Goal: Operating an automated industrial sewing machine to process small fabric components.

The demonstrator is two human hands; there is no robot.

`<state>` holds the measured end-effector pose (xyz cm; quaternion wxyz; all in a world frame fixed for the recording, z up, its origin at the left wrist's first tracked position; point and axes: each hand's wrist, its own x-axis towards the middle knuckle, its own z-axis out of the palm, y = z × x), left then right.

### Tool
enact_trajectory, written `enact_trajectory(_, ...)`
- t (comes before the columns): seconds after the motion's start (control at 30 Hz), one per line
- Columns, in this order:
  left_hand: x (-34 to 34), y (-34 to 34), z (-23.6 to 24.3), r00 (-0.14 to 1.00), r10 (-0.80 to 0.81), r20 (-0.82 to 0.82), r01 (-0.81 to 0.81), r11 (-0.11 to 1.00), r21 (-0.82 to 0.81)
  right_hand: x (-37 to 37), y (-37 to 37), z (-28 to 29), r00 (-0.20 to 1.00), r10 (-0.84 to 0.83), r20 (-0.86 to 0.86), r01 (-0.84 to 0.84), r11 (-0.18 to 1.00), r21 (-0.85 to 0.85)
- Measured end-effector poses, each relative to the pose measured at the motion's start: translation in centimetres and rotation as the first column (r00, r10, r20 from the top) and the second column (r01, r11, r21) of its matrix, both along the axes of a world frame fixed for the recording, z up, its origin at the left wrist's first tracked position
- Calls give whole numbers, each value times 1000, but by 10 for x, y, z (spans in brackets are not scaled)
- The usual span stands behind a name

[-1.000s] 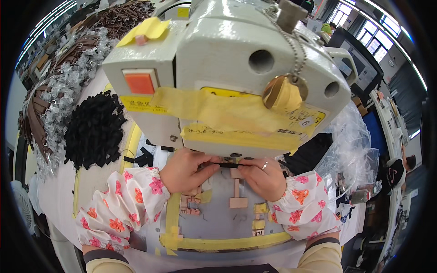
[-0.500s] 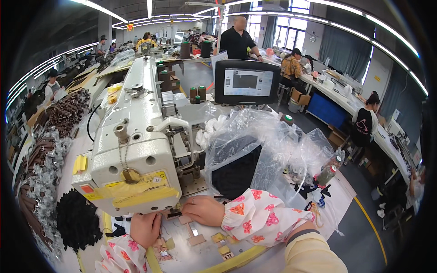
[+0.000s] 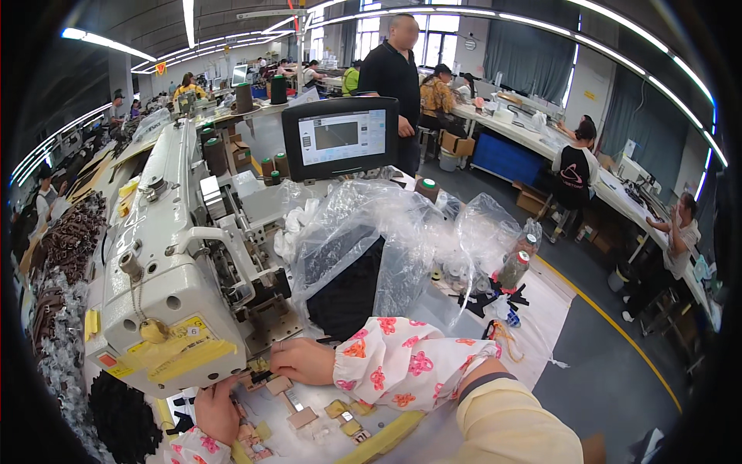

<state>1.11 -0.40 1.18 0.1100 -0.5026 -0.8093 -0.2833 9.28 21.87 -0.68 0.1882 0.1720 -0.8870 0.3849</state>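
An industrial sewing machine [image 3: 166, 309] with a white head stands over my work area. Under its front edge, my right hand [image 3: 303, 361] has its fingers bent and pressed together at a small dark strip [image 3: 259, 377]. My left hand [image 3: 216, 410] is at the other side of that strip, thumb and fingers drawn together, partly hidden below the head. What each hand pinches is too small to make out. Just in front of my right hand lies a metal clamp piece with tan pads [image 3: 301, 417]. Small taped blocks [image 3: 349, 421] sit beside it.
A clear plastic bag [image 3: 410, 255] holding black strips [image 3: 345, 298] lies right of the machine. Behind it stands a monitor [image 3: 340, 139]. A heap of black strips [image 3: 124, 417] is at left. Thread spools [image 3: 514, 271] stand at the right; a person in black [image 3: 389, 77] stands beyond.
My view has turned right, so the machine and monitor appear farther left. Both hands stay at the machine's front edge. The person in black has moved right relative to the monitor.
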Motion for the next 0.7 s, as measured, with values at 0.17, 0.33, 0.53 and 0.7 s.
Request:
enact_trajectory(0.17, 1, -13, -2, 995, 96, -14, -96, 995, 6, -5, -6, -1, 999, 45, -1, -45, 999, -4)
enact_trajectory(0.33, -2, 12, 0, 1000, 0, -3, 0, 998, -57, 6, 13, -11, 999, -31, -8, 31, 999, -18)
enact_trajectory(0.53, -5, -11, -13, 995, 100, -9, -100, 995, 15, -10, -4, -9, 1000, 24, -14, -24, 998, -49)
enact_trajectory(0.7, -10, -11, -7, 992, 82, -94, -88, 994, -63, -13, 0, -11, 995, 95, -34, -96, 995, -27)
